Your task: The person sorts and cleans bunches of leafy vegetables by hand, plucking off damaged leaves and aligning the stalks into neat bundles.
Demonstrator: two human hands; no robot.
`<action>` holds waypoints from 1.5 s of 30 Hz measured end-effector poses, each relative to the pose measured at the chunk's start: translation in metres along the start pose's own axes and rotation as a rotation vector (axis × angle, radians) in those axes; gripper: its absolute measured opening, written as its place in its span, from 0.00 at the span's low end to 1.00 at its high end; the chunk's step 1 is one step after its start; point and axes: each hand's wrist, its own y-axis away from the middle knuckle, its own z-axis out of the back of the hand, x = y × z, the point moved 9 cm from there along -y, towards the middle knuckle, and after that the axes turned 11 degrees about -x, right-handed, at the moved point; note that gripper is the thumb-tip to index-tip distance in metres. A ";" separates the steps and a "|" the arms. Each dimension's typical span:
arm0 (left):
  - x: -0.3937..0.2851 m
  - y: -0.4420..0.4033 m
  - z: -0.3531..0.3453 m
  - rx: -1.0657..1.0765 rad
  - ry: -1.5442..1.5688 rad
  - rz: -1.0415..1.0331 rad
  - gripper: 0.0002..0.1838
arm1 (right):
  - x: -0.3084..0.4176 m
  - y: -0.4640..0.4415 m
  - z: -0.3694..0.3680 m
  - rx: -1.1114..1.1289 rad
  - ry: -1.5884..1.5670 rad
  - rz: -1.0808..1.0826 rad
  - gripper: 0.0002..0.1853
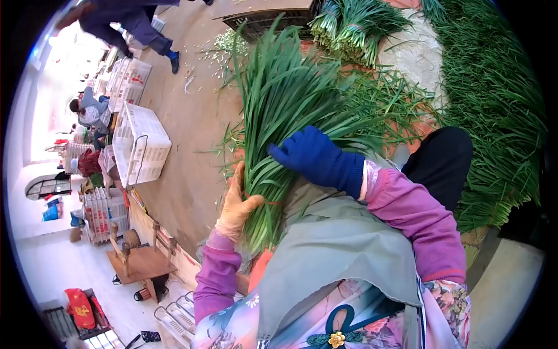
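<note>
Closest to us, a grey-green apron covers the wearer's lap. Just beyond its edge is the green bundle, stalk ends toward the body and long leaves fanning away. The left hand, in a tan glove, grasps it near the stalk ends, thumb across the front, beside a red band. The right hand, in a blue glove, rests on the leaves with bent fingers (whether it grips them or only presses, we cannot tell).

Past the hands we see loose leaves strewn over the floor, and to the right a broad pile of greens. Farther off lie tied bundles near a dark crate. Across the floor on the left we find a white basket, and beyond it a person in a grey top, near more stacked baskets.
</note>
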 end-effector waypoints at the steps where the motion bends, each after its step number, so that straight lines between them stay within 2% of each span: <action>1: 0.003 -0.002 0.003 0.006 0.140 0.061 0.53 | 0.000 0.000 -0.003 0.000 0.006 -0.007 0.19; 2: -0.002 -0.014 0.002 0.105 0.082 -0.065 0.51 | 0.001 -0.001 -0.002 -0.067 0.043 0.002 0.19; 3: -0.009 -0.022 0.005 0.090 0.059 -0.051 0.52 | 0.003 -0.002 0.001 -0.135 0.077 0.013 0.19; 6: -0.033 -0.046 -0.014 0.052 0.128 0.001 0.56 | -0.004 -0.009 0.008 -0.123 0.047 -0.011 0.18; 8: -0.034 -0.054 -0.031 0.082 -0.186 -0.072 0.60 | -0.010 -0.010 0.017 -0.133 0.047 -0.044 0.17; 11: -0.038 -0.054 -0.042 0.013 -0.142 -0.124 0.63 | -0.005 -0.007 0.053 -0.166 -0.105 0.023 0.17; 12: -0.035 -0.057 -0.037 -0.005 -0.217 -0.228 0.62 | -0.004 -0.003 0.063 -0.119 -0.261 0.017 0.16; 13: -0.038 -0.054 -0.041 -0.002 -0.213 -0.223 0.62 | -0.003 0.003 0.072 -0.113 -0.262 0.014 0.16; 15: -0.049 -0.047 -0.046 -0.049 -0.282 -0.268 0.62 | 0.000 0.024 0.053 0.267 -0.465 -0.062 0.14; 16: -0.041 -0.050 -0.044 -0.035 -0.169 -0.256 0.63 | -0.012 0.024 0.074 0.009 -0.580 -0.083 0.07; 17: -0.039 -0.049 -0.042 -0.035 -0.165 -0.253 0.63 | -0.020 0.032 0.075 0.014 -0.582 -0.084 0.07; 19: -0.036 -0.049 -0.039 -0.045 -0.149 -0.239 0.62 | -0.065 0.044 0.077 -0.120 -0.788 -0.407 0.07; 21: -0.039 -0.046 -0.041 -0.033 -0.134 -0.224 0.61 | -0.110 0.055 0.094 -0.441 -0.740 -0.688 0.07; 22: -0.040 -0.045 -0.044 -0.005 -0.041 -0.192 0.60 | -0.126 0.061 0.101 -0.552 -0.647 -0.695 0.09; 23: -0.041 -0.044 -0.048 0.024 0.050 -0.159 0.60 | -0.138 0.063 0.105 -0.549 -0.521 -0.684 0.13; 25: -0.042 -0.045 -0.047 0.030 -0.009 -0.195 0.59 | -0.144 0.051 0.103 -0.360 -0.317 -0.643 0.15; 26: -0.041 -0.045 -0.046 0.016 -0.036 -0.182 0.59 | -0.146 0.049 0.101 -0.362 -0.312 -0.647 0.15; 28: -0.043 -0.045 -0.046 0.006 -0.063 -0.168 0.59 | -0.130 0.033 0.090 -0.220 0.020 -0.430 0.14; 29: -0.044 -0.045 -0.047 0.014 -0.039 -0.164 0.59 | -0.131 0.030 0.086 -0.220 0.022 -0.431 0.14; 31: -0.047 -0.044 -0.050 0.021 -0.015 -0.161 0.59 | -0.133 0.029 0.057 0.070 0.150 -0.428 0.10; 32: -0.047 -0.043 -0.052 0.031 0.038 -0.146 0.59 | -0.137 0.033 0.050 0.069 0.148 -0.425 0.10; 34: -0.045 -0.043 -0.052 0.030 0.090 -0.129 0.59 | -0.154 0.045 0.055 -0.262 -0.425 -0.570 0.06; 35: -0.043 -0.044 -0.049 0.015 0.065 -0.149 0.59 | -0.160 0.049 0.056 -0.260 -0.431 -0.564 0.06; 37: -0.041 -0.042 -0.046 -0.010 0.044 -0.163 0.59 | -0.200 0.088 0.049 -0.495 -1.080 -1.254 0.05; 38: -0.041 -0.042 -0.045 -0.025 -0.016 -0.181 0.59 | -0.203 0.095 0.053 -0.452 -0.981 -1.329 0.06; 39: -0.043 -0.043 -0.044 -0.037 -0.077 -0.203 0.59 | -0.198 0.091 0.051 -0.452 -0.983 -1.327 0.06; 41: -0.043 -0.044 -0.042 -0.035 -0.145 -0.244 0.59 | -0.139 0.030 0.090 -0.473 -0.388 -0.460 0.10; 43: -0.044 -0.044 -0.047 0.012 -0.036 -0.193 0.55 | -0.077 -0.005 0.092 -0.382 -0.041 -0.084 0.19; 45: -0.041 -0.048 -0.043 0.003 0.006 -0.219 0.52 | -0.054 -0.005 0.059 -0.277 0.009 -0.065 0.22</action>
